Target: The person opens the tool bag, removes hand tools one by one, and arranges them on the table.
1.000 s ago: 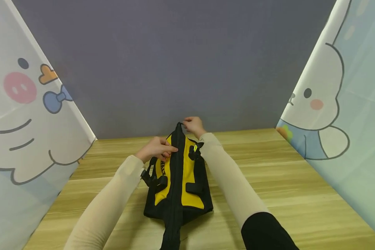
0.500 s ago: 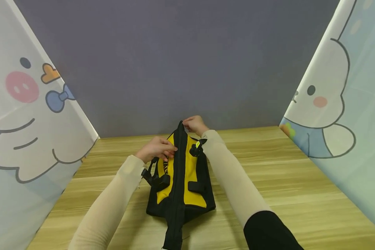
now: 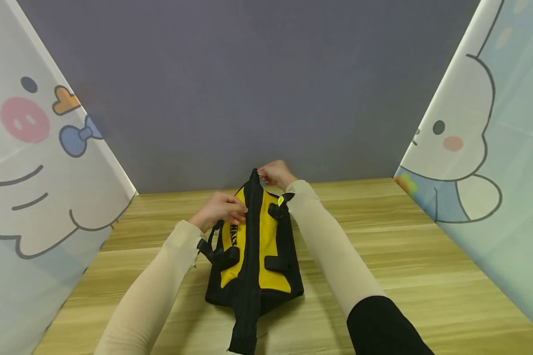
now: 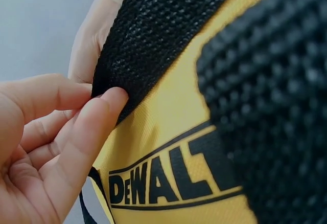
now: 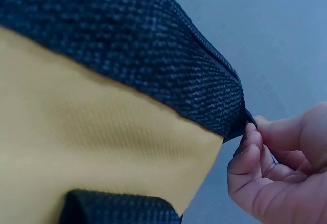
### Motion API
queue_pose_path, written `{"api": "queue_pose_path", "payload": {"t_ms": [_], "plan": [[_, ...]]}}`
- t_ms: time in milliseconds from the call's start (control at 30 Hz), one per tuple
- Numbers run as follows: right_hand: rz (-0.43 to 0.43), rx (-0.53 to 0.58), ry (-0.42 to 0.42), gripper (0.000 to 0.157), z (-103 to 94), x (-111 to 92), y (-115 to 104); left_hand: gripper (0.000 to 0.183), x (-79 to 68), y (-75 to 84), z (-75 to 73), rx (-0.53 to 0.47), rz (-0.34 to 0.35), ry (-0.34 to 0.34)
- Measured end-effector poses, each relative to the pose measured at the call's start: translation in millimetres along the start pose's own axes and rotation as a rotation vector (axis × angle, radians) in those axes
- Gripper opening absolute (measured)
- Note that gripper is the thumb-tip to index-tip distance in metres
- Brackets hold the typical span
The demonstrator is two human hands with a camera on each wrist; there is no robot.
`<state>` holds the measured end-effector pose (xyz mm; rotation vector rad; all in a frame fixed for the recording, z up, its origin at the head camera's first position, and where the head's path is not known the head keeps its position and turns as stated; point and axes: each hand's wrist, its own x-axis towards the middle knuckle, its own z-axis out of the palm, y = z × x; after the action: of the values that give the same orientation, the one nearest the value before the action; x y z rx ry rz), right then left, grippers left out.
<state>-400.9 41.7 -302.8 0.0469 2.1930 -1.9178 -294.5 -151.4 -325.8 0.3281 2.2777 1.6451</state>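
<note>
Yellow bag (image 3: 268, 241), lettering (image 4: 163, 178) partly behind webbing (image 4: 271, 101), strip (image 4: 153, 32) in left hand's (image 3: 221, 209) pinch, indistinct tab (image 5: 250, 117) in right hand's (image 3: 277, 173)

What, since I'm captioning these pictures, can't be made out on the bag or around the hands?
Inside of the bag: every view, hidden by its own fabric.
Small black piece pinched by the right hand: right wrist view, mostly covered by the fingers, so its shape is unclear.
Whatever follows the DEWALT lettering: left wrist view, behind a blurred black strap.
Upper left sleeve: head view, cut off by the bottom edge.
</note>
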Motion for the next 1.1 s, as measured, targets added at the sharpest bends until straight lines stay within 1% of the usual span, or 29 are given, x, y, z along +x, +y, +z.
{"api": "queue_pose_path", "payload": {"t_ms": [233, 500, 767, 1000, 1100], "plan": [[0.004, -0.091, -0.036, 0.023, -3.6, -5.7, -2.1, 0.021, 3.5, 0.3, 1.2, -0.030, 0.005, 0.021], [-0.019, -0.151, -0.117, 0.022, -1.6, -18.0, -5.8, 0.026, 1.3, -0.5, -2.6, -0.016, 0.018, 0.006], [-0.072, -0.256, -0.162, 0.017, -2.7, -28.6, -0.2, 0.023, 3.0, -8.0, -2.3, -0.055, 0.007, 0.012], [-0.154, -0.416, -0.181, 0.015, -3.8, -38.0, 1.5, 0.024, 3.0, -11.8, -3.0, -0.061, 0.004, 0.015], [-0.192, -0.465, -0.186, 0.015, -4.0, -42.7, 1.0, 0.024, 4.2, -13.1, -3.5, -0.063, 0.010, 0.010]]}}
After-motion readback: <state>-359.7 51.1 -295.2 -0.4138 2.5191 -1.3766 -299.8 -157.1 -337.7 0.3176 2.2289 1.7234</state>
